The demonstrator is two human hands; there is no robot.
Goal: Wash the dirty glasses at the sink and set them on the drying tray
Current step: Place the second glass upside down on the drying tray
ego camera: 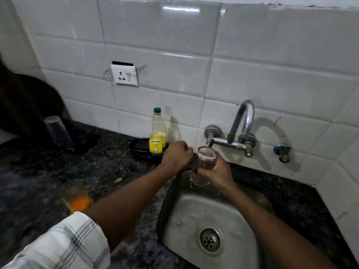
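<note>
Right hand (216,172) grips a glass (206,154) below the tap (242,121); left hand (177,156) curls against it, grip unclear; soap bottle (157,137) stands just behind.

A clear glass (204,164) is being held tilted at the centre of the frame, above the steel sink (186,216), gripped by the right hand (217,171), with the left hand (177,156) curled against its side. A second glass (58,133) is being kept upside down on the desk (116,162) at the left. A third glass (77,197), blurred and holding orange dregs, is being left upright at the lower left.
</note>
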